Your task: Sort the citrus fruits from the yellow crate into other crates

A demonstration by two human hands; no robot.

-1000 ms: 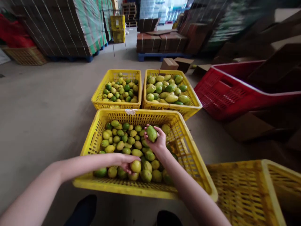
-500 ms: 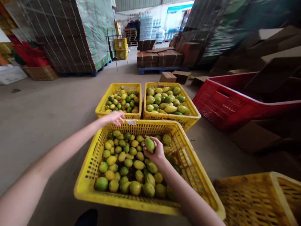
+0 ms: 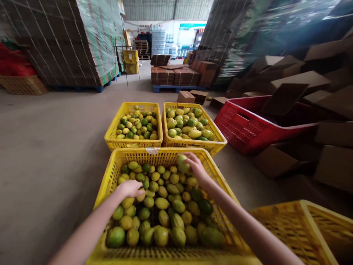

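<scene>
A large yellow crate (image 3: 110,173) right in front of me holds many green and yellow fruits (image 3: 162,203). My right hand (image 3: 195,167) grips a green fruit (image 3: 182,163) above the crate's far right part. Lower and to the left, my left hand (image 3: 131,188) is over the fruits inside the crate, its fingers curled down at a yellow fruit (image 3: 141,195); whether it grips that fruit cannot be made out. Beyond the far rim stand two more yellow crates of fruit, the left one (image 3: 110,138) with smaller fruits and the right one (image 3: 217,139) with larger ones.
On the right are a red crate (image 3: 239,125), loose cardboard boxes (image 3: 278,158) and another yellow crate (image 3: 292,221). Farther back, flattened cartons (image 3: 176,76) lie on a blue pallet (image 3: 179,88) between tall wrapped stacks (image 3: 102,40).
My left hand has come down from the far rim into the front crate. The green fruit in my right hand has moved toward the crate's far right side. The view has shifted right.
</scene>
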